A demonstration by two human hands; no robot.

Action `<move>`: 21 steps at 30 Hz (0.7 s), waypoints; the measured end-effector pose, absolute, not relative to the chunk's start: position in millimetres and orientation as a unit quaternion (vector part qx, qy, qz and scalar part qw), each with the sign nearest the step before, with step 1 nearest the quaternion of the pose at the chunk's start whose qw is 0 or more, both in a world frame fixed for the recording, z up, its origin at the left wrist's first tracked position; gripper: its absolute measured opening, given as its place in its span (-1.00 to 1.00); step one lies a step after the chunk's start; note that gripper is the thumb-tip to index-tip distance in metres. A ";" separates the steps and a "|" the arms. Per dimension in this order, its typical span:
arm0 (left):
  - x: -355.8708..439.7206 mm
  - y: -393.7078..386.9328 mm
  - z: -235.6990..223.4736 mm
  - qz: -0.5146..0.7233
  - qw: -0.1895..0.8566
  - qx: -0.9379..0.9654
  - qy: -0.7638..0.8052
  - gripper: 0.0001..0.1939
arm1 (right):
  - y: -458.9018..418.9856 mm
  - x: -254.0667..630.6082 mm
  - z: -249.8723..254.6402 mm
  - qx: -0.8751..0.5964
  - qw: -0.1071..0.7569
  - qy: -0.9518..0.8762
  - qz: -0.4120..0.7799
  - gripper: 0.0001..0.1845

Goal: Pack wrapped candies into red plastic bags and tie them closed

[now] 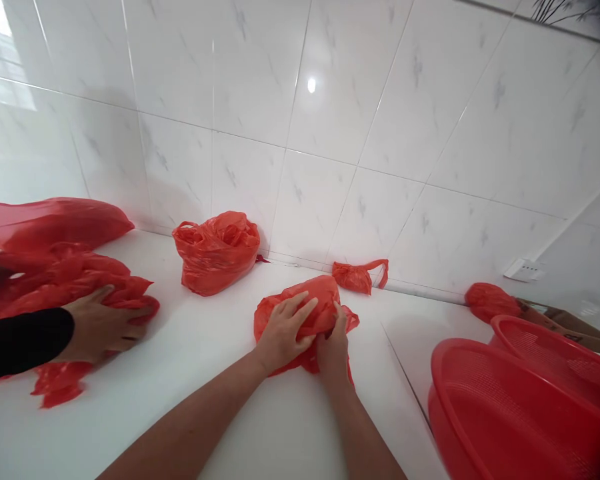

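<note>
A crumpled red plastic bag [316,298] lies on the white counter [205,373] in front of me. My left hand [283,331] rests on top of it with fingers laid across the plastic, pressing it down. My right hand [334,347] grips the bag's right side, fingers closed into the folds. Both of my forearms reach in from the bottom edge.
Another person's hand [103,325] in a black sleeve presses a pile of red bags [70,280] at the left. A filled red bag [216,252] and two small bundles [359,276] [487,301] sit against the tiled wall. Red mesh baskets [510,413] are at the right.
</note>
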State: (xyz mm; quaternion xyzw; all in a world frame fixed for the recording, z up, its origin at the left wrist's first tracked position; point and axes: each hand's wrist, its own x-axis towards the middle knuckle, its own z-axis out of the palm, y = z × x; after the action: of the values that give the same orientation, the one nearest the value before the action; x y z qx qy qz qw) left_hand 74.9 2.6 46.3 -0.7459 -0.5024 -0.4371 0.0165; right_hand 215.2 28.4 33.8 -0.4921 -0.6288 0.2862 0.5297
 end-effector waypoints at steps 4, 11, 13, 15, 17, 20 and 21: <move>63.9 12.7 40.9 -0.315 0.050 -0.785 -0.531 -0.40 | 26.5 224.2 37.8 -0.474 0.487 -0.667 0.306 -0.17; 36.5 38.4 16.2 -0.282 0.030 -0.716 -0.638 -0.53 | 35.6 259.2 43.6 -0.544 0.547 -0.586 0.247 -0.17; 31.8 44.2 12.6 -0.289 0.034 -0.694 -0.658 -0.56 | 41.7 270.4 39.9 -0.567 0.579 -0.546 0.211 -0.20; 29.0 49.4 10.5 -0.299 0.038 -0.671 -0.678 -0.57 | 47.5 279.9 35.1 -0.577 0.596 -0.523 0.195 -0.26; 27.6 54.8 9.3 -0.307 0.041 -0.649 -0.695 -0.58 | 51.5 287.2 31.0 -0.571 0.592 -0.519 0.235 -0.38; 27.6 64.5 8.3 -0.319 0.042 -0.625 -0.711 -0.59 | 53.0 295.8 28.6 -0.544 0.570 -0.496 0.364 -0.59; 28.2 68.4 8.0 -0.323 0.042 -0.620 -0.713 -0.60 | 52.6 298.4 28.7 -0.537 0.565 -0.484 0.399 -0.65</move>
State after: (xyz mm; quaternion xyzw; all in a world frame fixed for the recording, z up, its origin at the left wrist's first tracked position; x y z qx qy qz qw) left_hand 28.2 68.4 8.0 -0.6204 -0.7135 -0.3229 0.0420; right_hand 298.4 52.6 28.7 -0.5366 -0.4836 0.3986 0.5650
